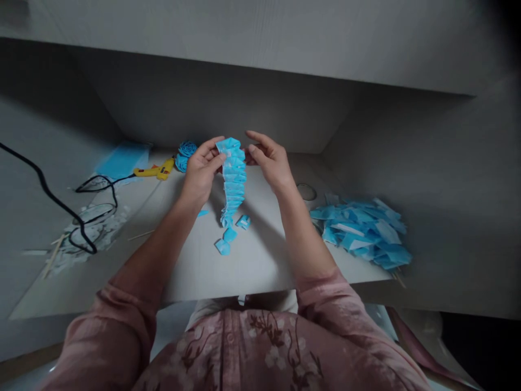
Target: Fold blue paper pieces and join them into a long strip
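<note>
Both hands are up over the middle of the white table (pixel 260 271), and the main thing here is a light blue pleated strip (pixel 235 187), folded up like a little accordion. Its top end is up at the left hand (pixel 202 171), and the rest runs down toward the near edge of the table, getting narrower as it goes. The left hand has it pinched pretty snugly, thumb pressed on the front face and fingers tucked round the back and side.

The right hand (pixel 272 161) is just beside the strip's right edge near the top. Thumb and forefinger are a bit apart with a gap showing between them, and the other fingers curl in next to the folds. Can't tell if those are actually touching it, tbh.

Around the strip's bottom end there are three small blue folded pieces (pixel 243 221), one off to the right and two nearer the person. Can't tell if the upper of those two is joined to the strip.

Over on the left side there's a yellow glue gun (pixel 163 170) with a black cord (pixel 40 176), two blue rosettes (pixel 188 148) right by its front end, a flat blue sheet (pixel 128 159) behind it, and a mess of white scraps (pixel 101 231). On the right there's a big loose heap of blue pieces (pixel 362 228), with a thin ring (pixel 306 191) lying just behind it
</note>
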Tool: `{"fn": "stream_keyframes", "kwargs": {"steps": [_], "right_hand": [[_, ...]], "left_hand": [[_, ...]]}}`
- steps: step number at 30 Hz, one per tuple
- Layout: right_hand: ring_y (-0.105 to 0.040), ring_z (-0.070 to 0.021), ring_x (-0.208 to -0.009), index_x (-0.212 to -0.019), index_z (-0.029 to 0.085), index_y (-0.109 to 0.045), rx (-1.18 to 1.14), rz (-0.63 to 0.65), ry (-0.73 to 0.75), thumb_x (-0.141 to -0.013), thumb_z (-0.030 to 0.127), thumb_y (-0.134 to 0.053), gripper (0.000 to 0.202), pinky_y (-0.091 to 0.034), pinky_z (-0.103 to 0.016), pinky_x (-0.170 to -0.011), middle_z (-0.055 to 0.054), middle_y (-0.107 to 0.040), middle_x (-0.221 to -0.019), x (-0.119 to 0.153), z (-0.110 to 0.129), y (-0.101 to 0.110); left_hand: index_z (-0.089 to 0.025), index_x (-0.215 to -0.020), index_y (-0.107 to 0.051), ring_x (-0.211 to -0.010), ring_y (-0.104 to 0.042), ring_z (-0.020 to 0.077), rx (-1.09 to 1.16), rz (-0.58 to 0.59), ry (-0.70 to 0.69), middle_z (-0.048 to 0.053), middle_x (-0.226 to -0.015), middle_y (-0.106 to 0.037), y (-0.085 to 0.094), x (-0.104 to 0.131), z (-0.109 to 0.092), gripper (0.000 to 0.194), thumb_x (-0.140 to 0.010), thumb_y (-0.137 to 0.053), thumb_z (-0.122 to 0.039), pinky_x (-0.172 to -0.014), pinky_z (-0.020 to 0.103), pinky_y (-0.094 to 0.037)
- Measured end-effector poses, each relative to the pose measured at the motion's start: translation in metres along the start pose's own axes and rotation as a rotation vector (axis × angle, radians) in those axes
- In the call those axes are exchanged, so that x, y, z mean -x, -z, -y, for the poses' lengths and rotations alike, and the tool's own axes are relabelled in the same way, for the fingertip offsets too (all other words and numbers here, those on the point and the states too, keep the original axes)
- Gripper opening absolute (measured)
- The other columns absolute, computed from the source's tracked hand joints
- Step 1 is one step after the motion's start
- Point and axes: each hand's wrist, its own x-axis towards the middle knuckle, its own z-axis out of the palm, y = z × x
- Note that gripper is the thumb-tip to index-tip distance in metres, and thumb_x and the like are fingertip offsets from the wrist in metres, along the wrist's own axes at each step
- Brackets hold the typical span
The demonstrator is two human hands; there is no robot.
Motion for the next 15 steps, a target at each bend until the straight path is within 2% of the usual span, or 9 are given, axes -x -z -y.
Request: {"fn": "stream_keyframes", "kwargs": {"steps": [3, 8, 12, 15], "right_hand": [[-0.075, -0.0221, -0.098, -0.146, 0.028, -0.069, -0.002, 0.026, -0.002, -0.097, 0.073, -0.070, 0.067, -0.067, -0.039, -0.087, -0.006, -0.078, -0.107, 0.002, 0.005, -0.001], [-0.074, -0.0234, -0.102, -0.150, 0.029, -0.067, 0.015, 0.120, -0.009, -0.092, 0.063, -0.081, 0.068, -0.067, -0.039, -0.090, -0.006, -0.079, -0.110, 0.005, 0.009, -0.008], [-0.075, -0.0236, -0.105, -0.149, 0.027, -0.067, -0.006, 0.098, -0.009, -0.092, 0.057, -0.082, 0.066, -0.067, -0.039, -0.093, -0.007, -0.080, -0.112, 0.004, 0.007, -0.008], [-0.076, -0.0244, -0.106, -0.150, 0.027, -0.066, -0.009, 0.055, -0.018, -0.093, 0.058, -0.082, 0.067, -0.068, -0.041, -0.094, -0.006, -0.080, -0.110, 0.003, 0.007, -0.005]], "left_hand": [[-0.027, -0.127, -0.073, -0.099, -0.078, 0.0196, 0.023, -0.033, -0.015, 0.006, -0.119, -0.081, -0.004, 0.001, -0.006, 0.048, -0.085, -0.092, -0.041, -0.077, 0.026, -0.060], [-0.026, -0.119, -0.074, -0.090, -0.076, 0.0187, 0.014, -0.109, 0.048, 0.005, -0.105, -0.079, -0.015, 0.006, -0.016, 0.038, -0.087, -0.091, -0.038, -0.072, 0.025, -0.057], [-0.027, -0.120, -0.072, -0.086, -0.076, 0.0200, 0.024, -0.121, 0.065, 0.004, -0.093, -0.075, -0.020, 0.009, -0.020, 0.038, -0.094, -0.084, -0.052, -0.071, 0.027, -0.057], [-0.024, -0.112, -0.073, -0.083, -0.076, 0.0205, 0.028, -0.095, 0.108, 0.005, -0.087, -0.074, -0.021, 0.010, -0.022, 0.041, -0.098, -0.077, -0.062, -0.069, 0.028, -0.057]]}}
